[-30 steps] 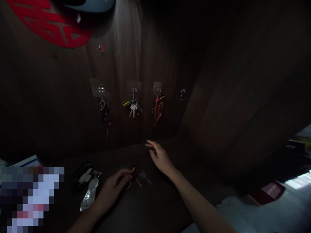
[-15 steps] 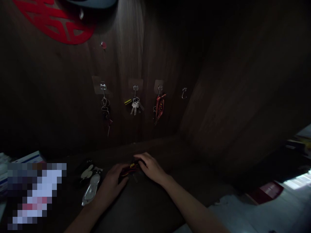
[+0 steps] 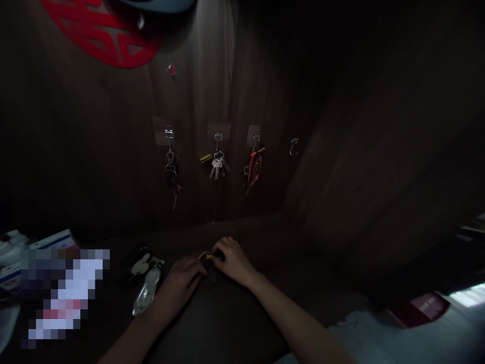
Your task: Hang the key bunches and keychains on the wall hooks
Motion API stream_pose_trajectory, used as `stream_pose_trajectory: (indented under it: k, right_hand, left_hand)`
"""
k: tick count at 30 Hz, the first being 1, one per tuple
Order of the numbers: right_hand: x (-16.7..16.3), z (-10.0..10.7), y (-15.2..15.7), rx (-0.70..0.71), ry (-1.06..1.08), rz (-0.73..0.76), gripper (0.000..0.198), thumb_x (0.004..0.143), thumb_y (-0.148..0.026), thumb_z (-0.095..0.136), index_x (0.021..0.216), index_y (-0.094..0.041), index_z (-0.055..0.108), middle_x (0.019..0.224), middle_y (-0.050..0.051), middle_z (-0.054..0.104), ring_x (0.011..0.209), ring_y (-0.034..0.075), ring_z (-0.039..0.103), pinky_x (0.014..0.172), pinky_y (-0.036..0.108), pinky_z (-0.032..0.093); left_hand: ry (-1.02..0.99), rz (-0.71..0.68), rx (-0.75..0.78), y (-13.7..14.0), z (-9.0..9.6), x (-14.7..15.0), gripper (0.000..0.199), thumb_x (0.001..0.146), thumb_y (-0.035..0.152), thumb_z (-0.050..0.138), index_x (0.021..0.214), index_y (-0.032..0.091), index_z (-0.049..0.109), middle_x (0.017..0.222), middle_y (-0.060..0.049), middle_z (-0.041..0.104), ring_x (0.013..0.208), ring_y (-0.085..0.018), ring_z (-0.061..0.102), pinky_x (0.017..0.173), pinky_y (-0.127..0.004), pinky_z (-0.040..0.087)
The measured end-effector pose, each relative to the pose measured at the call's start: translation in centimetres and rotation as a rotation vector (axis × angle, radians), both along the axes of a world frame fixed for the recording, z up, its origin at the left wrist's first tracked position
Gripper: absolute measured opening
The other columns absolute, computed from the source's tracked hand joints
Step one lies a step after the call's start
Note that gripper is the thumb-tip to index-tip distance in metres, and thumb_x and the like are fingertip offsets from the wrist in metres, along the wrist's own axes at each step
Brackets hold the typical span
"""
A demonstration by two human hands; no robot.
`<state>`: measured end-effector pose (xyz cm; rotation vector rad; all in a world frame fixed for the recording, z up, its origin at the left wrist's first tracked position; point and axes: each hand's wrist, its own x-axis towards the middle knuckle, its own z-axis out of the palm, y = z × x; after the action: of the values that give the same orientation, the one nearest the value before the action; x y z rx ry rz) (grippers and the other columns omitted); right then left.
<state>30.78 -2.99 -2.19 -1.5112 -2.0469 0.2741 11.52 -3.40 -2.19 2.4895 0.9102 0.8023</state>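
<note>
Dark wooden wall above a counter: keys hang from three of four hooks, centre. At lower centre, left hand and right hand, both narrowed, grip another key bunch, unhung, at the counter's surface.

Dim light, 2 adjoining dark wood-grain walls, bluish-grey floor lower right, bright patch far right
</note>
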Motion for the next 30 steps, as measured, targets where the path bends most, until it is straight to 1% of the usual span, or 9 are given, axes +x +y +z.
stream_pose_trajectory:
  k: [3,7,12,15,18,20,22,27,30]
  right_hand:
    - [0.3,-0.3,0.3,-0.034,0.188,-0.007,0.009,0.077,-0.019,0.059,0.085,-0.021,0.058,0.085,0.001,0.059,0.081,0.016,0.051,0.074,0.029,0.037]
    - [0.7,-0.7,0.8,-0.059,0.457,-0.081,0.008,0.077,-0.021,0.055,0.085,-0.021,0.056,0.079,-0.002,0.057,0.071,0.013,0.052,0.065,0.025,0.038]
    - [0.9,0.0,1.1,-0.023,0.758,-0.128,0.007,0.071,-0.022,0.058,0.077,-0.02,0.053,0.073,-0.003,0.056,0.071,0.014,0.053,0.064,0.024,0.039]
    - [1.0,0.8,0.9,-0.066,0.929,-0.114,0.013,0.068,-0.026,0.063,0.074,-0.02,0.053,0.069,-0.004,0.056,0.068,0.014,0.054,0.062,0.024,0.039]
    - [0.9,1.4,0.4,-0.145,1.062,-0.069,0.02,0.067,-0.032,0.067,0.073,-0.02,0.052,0.068,-0.003,0.058,0.067,0.014,0.057,0.063,0.024,0.04]
    - [0.8,1.7,0.1,-0.215,1.124,-0.02,0.024,0.066,-0.035,0.069,0.073,-0.02,0.052,0.068,-0.002,0.062,0.068,0.015,0.059,0.065,0.025,0.042]
    - [0.6,1.7,-0.1,-0.282,1.151,0.033,0.026,0.065,-0.036,0.07,0.074,-0.02,0.051,0.069,-0.002,0.064,0.069,0.015,0.061,0.066,0.026,0.043]
    - [0.1,1.4,-0.2,-0.4,1.123,0.148,0.026,0.066,-0.035,0.071,0.076,-0.02,0.053,0.069,-0.002,0.066,0.068,0.013,0.063,0.066,0.025,0.043]
    - [-0.1,1.2,-0.2,-0.426,1.088,0.164,0.026,0.067,-0.037,0.07,0.076,-0.019,0.053,0.069,-0.002,0.066,0.068,0.013,0.063,0.066,0.025,0.043]
  left_hand:
    - [0.035,-0.026,0.029,-0.1,0.2,0.0,0.02,0.082,0.009,0.048,0.081,0.025,0.061,0.086,0.0,0.067,0.083,-0.018,0.06,0.077,-0.033,0.043]
    - [0.051,-0.038,0.059,-0.2,0.4,0.0,0.022,0.079,0.007,0.049,0.08,0.024,0.061,0.083,0.0,0.067,0.083,-0.018,0.06,0.078,-0.034,0.043]
    - [0.067,0.0,-0.009,-0.3,0.7,0.0,0.021,0.079,0.009,0.049,0.083,0.025,0.061,0.084,-0.001,0.067,0.084,-0.02,0.06,0.079,-0.036,0.043]
    - [0.007,0.076,-0.064,-0.4,0.8,0.2,0.017,0.082,0.019,0.05,0.093,0.026,0.06,0.086,-0.001,0.068,0.085,-0.02,0.061,0.082,-0.038,0.043]
    - [-0.08,0.21,-0.142,-0.3,0.8,0.3,0.021,0.082,0.029,0.051,0.102,0.025,0.057,0.078,0.0,0.069,0.083,-0.021,0.063,0.081,-0.037,0.045]
    - [-0.136,0.282,-0.201,-0.2,0.7,0.3,0.027,0.082,0.034,0.051,0.107,0.025,0.053,0.074,0.001,0.068,0.08,-0.021,0.063,0.077,-0.036,0.047]
    - [-0.195,0.296,-0.263,-0.2,0.7,0.3,0.033,0.083,0.036,0.049,0.114,0.025,0.049,0.079,0.001,0.068,0.08,-0.02,0.064,0.076,-0.034,0.048]
    - [-0.365,0.184,-0.319,-0.2,1.3,0.5,0.03,0.089,0.029,0.039,0.117,0.024,0.05,0.116,-0.004,0.061,0.111,-0.019,0.054,0.096,-0.035,0.04]
    - [-0.417,0.196,-0.323,-0.3,1.3,0.7,0.031,0.086,0.026,0.044,0.117,0.024,0.049,0.12,-0.004,0.059,0.113,-0.019,0.053,0.098,-0.036,0.039]
